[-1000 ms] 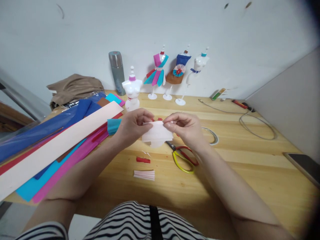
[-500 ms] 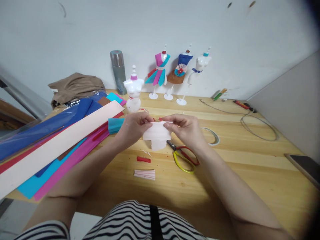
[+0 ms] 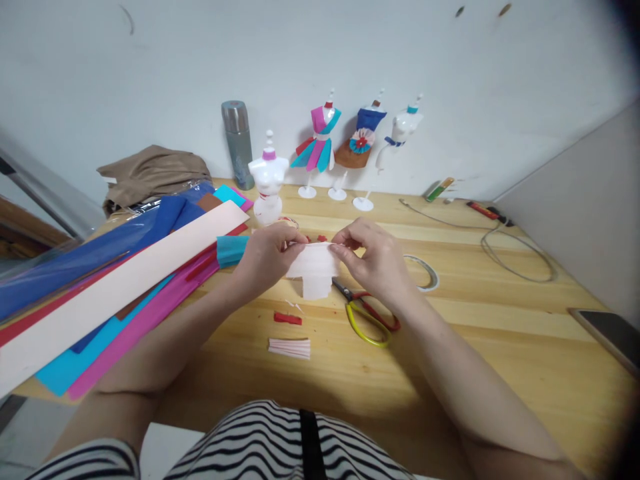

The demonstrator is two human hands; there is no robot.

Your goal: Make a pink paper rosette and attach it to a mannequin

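Note:
Between my hands hangs a piece of white crepe paper (image 3: pixel 314 261), wide at the top with a narrower part below. My left hand (image 3: pixel 274 257) pinches its upper left corner between thumb and fingers. At the upper right corner my right hand (image 3: pixel 373 257) pinches the same edge. Small red scraps (image 3: pixel 321 239) show just behind the paper. Scissors (image 3: pixel 367 317) with red and yellow handles lie by my right hand. Nearer to me are a folded red strip (image 3: pixel 287 319) and a pleated pale pink piece (image 3: pixel 289 348). A teal paper piece (image 3: pixel 231 251) sits beside my left hand.
A white mannequin (image 3: pixel 269 177) stands behind my left hand, with several dressed mannequins (image 3: pixel 317 137) along the wall. A flask (image 3: pixel 237 143) is at the back. Coloured paper strips (image 3: pixel 125 287) cover the left side. Right are a tape roll (image 3: pixel 430 273), a cable (image 3: pixel 490 257) and a phone (image 3: pixel 607 333).
My right hand's fingers have shifted slightly and curled more at the paper's upper right corner. My left hand stays nearly where it was.

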